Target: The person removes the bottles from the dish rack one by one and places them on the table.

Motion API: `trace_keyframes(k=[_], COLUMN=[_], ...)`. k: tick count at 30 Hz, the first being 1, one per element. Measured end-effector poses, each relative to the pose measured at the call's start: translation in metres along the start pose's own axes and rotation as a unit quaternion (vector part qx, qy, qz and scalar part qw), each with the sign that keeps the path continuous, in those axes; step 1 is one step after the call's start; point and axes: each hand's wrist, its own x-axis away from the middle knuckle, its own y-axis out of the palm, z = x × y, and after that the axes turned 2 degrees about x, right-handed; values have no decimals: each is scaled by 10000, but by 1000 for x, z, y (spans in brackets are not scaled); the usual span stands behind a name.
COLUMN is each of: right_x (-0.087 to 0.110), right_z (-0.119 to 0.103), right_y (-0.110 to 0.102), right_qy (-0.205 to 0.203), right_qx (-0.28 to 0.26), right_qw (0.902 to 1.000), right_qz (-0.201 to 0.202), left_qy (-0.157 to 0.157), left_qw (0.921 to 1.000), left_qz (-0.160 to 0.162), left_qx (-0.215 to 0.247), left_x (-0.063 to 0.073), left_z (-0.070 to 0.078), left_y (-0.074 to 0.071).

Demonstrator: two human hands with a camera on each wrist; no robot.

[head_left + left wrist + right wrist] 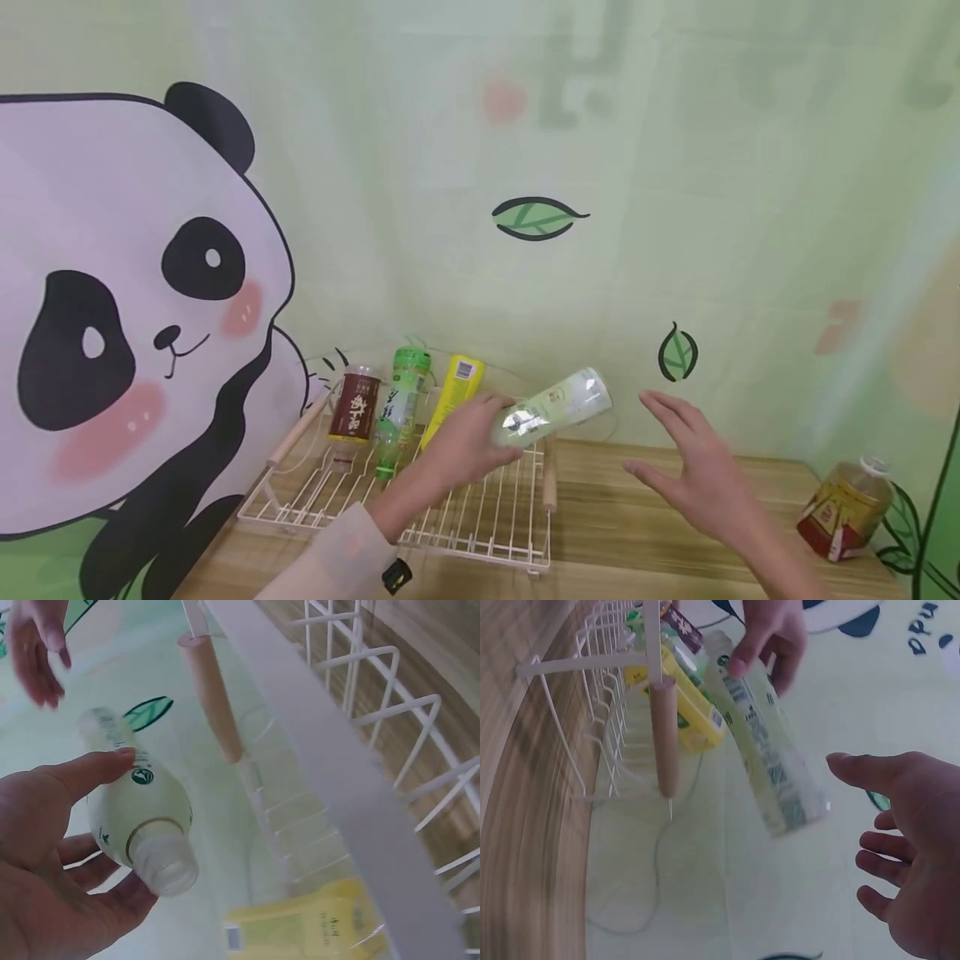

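Note:
My left hand grips a pale green plastic bottle near its neck and holds it tilted above the right part of a white wire rack. In the left wrist view, the bottle's clear cap points toward the camera, with the thumb across its side. To the right of the bottle's base, my right hand is held in the air, fingers spread from the thumb. A gap shows between that hand and the bottle in the right wrist view. Nothing is in the right hand.
Inside the rack lean a bottle with a dark red label, a green-capped bottle and a yellow bottle. Wooden handles stand at its sides. An amber bottle is at the table's right. Behind hangs a panda-printed curtain.

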Motion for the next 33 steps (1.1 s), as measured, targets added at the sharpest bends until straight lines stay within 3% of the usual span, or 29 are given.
trace_keyframes(k=[4,7,12,15,22,33], right_x=[-17,-25,-30,-30,-26,-22], right_z=[-14,-20,-28,-30,-31,-28], right_y=[17,25,36,41,48,45], right_qy=[-904,-1217,-1079,-991,-901,-1064], right_qx=[322,491,583,643,674,926], right_qw=[9953,9913,9886,9871,9889,9855], right_qz=[124,-141,-868,-1079,-965,-946], left_qy=[543,917,1398,1547,1814,2339], left_qw=[9948,9865,9748,9712,9659,9498], left_qz=[39,-29,-113,-139,-23,213], left_qx=[-860,-1359,-1734,-1806,-1849,-2067], left_x=[6,8,9,10,11,14], left_z=[10,16,22,24,27,30], left_y=[-2,-1,-1,-1,0,7])
